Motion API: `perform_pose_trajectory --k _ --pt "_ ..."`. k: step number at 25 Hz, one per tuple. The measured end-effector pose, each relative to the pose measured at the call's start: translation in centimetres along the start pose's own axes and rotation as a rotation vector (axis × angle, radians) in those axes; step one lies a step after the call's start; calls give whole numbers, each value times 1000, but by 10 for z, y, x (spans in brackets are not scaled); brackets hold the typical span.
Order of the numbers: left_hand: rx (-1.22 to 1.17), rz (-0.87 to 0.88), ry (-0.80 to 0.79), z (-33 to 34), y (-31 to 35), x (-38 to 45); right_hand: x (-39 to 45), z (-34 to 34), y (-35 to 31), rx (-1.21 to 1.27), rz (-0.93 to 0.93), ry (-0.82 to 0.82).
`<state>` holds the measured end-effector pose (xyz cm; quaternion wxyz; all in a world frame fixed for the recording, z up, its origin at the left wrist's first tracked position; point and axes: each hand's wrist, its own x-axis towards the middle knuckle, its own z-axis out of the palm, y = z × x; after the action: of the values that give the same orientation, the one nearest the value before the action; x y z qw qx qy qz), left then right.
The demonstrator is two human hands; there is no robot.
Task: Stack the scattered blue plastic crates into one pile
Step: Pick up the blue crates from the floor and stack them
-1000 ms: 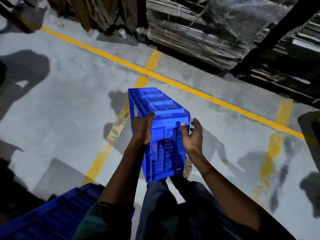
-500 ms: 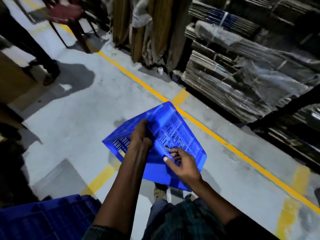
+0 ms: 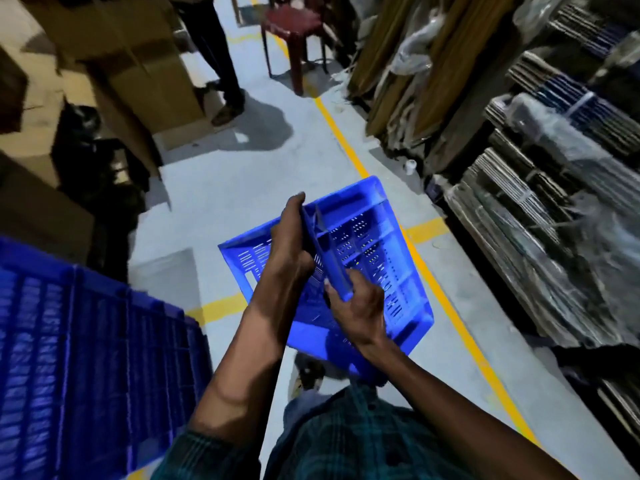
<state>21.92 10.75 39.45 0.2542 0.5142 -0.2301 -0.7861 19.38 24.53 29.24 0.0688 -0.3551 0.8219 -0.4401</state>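
I hold a blue slotted plastic crate [image 3: 374,258] in the air in front of my body, tilted with one long rim toward me. My left hand [image 3: 289,242] grips that rim near its far end, fingers over the edge. My right hand [image 3: 356,306] grips the same rim at its near end, thumb wrapped over it. A pile of blue crates [image 3: 83,348] stands at the lower left, its top level with my left elbow.
Another person's legs [image 3: 218,60] stand ahead by stacked cardboard boxes [image 3: 138,74] on the left. A dark red plastic stool [image 3: 294,36] stands farther down the aisle. Wrapped bundles of flat cardboard [image 3: 540,209] line the right side behind a yellow floor line [image 3: 349,147].
The view has swung left and up along the aisle. The crate has turned in my hands from upright and end-on to tilted flat, and the blue pile now fills more of the lower left.
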Motion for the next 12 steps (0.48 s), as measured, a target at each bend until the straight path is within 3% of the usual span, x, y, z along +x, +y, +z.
perform_pose_trajectory --k 2,4,7,9,12 --pt "48 131 2 -12 -10 -12 13 -24 -4 1 -72 -20" --pt "61 252 103 -30 -22 -22 22 -46 -9 26 -150 -84" --pt "34 408 439 -74 -46 -20 24 -70 -20 68 -210 -185" --pt "129 411 699 -108 -64 -13 30 -84 -24 105 -246 -214" --pt "261 392 877 -159 -84 -10 39 -95 -40 143 -316 -246"
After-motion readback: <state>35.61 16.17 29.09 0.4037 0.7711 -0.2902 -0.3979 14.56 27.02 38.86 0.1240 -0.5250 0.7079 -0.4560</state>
